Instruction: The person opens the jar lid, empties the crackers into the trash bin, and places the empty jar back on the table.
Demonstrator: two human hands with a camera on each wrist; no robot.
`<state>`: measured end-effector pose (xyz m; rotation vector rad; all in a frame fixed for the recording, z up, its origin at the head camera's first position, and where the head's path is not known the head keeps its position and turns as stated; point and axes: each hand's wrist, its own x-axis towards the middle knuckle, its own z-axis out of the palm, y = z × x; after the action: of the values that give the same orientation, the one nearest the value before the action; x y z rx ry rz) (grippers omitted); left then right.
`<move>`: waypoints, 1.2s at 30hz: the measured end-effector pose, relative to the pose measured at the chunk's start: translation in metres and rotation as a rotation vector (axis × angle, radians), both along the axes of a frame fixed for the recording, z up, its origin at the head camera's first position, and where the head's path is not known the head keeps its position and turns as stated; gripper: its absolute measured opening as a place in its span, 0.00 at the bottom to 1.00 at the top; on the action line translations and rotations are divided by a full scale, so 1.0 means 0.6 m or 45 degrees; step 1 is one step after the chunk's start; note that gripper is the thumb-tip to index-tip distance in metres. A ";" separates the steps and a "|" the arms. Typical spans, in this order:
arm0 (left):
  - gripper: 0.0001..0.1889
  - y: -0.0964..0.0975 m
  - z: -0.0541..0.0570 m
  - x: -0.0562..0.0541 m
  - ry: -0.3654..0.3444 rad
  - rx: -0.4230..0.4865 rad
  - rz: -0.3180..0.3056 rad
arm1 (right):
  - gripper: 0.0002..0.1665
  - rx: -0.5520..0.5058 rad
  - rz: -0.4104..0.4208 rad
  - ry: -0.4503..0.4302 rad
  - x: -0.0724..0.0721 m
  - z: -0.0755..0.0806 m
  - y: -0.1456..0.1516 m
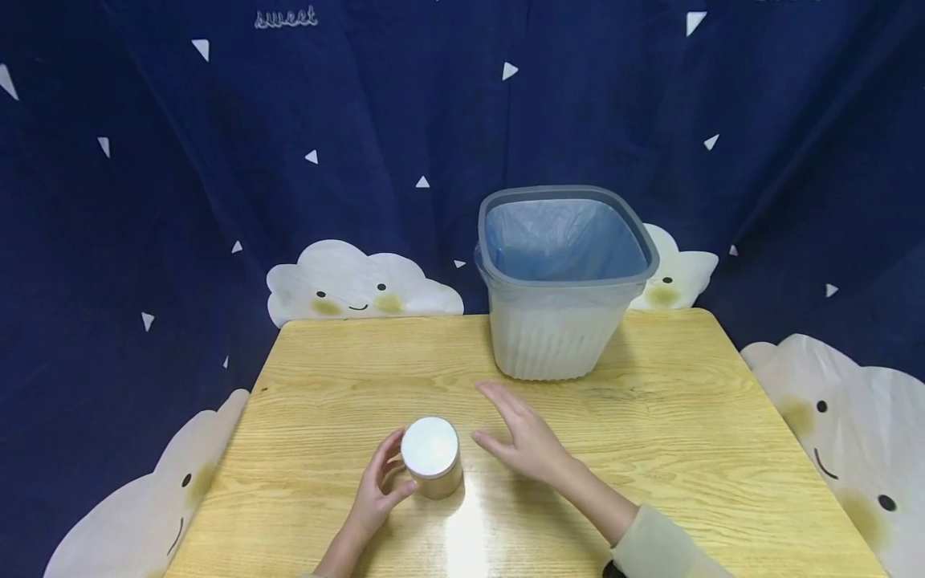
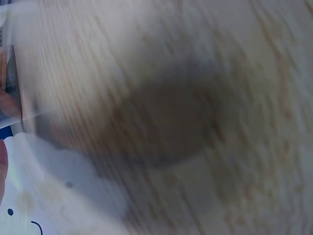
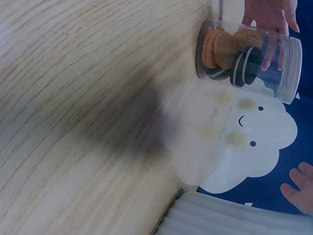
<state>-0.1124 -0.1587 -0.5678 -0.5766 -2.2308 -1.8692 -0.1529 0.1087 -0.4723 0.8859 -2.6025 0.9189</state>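
Observation:
A clear jar [image 3: 268, 73] with a pale lid [image 1: 429, 446] stands upright on the wooden table. Through its wall show several sandwich cookies, brown ones [image 3: 223, 49] and dark ones with white filling [image 3: 246, 66]. My left hand [image 1: 374, 494] holds the jar at its left side, fingers curved behind it and thumb at the front. Only a sliver of jar [image 2: 10, 83] shows in the left wrist view. My right hand [image 1: 531, 441] hovers to the right of the jar, apart from it, fingers extended and thumb spread, holding nothing. Its fingertips [image 3: 304, 171] appear at the right wrist view's edge.
A whitish bin [image 1: 552, 337] with a grey rim and a bluish liner stands at the table's back, right of the middle. Behind the wooden table [image 1: 347, 361] hangs a dark blue curtain [image 1: 397, 104] with white triangles and smiling clouds.

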 end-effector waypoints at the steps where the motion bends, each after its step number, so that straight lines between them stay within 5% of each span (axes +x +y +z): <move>1: 0.40 0.001 -0.001 0.000 -0.006 -0.001 0.001 | 0.41 0.002 0.004 -0.002 0.001 -0.001 -0.001; 18: 0.41 0.004 -0.006 -0.002 -0.105 -0.036 -0.003 | 0.42 0.045 0.068 -0.075 0.007 -0.011 -0.030; 28: 0.40 0.016 0.036 0.008 -0.157 -0.069 0.015 | 0.42 0.072 0.101 -0.100 0.008 -0.017 -0.041; 36: 0.41 0.016 0.035 0.007 -0.186 -0.078 0.006 | 0.43 0.101 0.117 -0.124 0.007 -0.020 -0.051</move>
<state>-0.1084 -0.1492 -0.5465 -0.4565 -2.3852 -1.9040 -0.1484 0.0783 -0.4841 1.0131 -2.7180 0.9095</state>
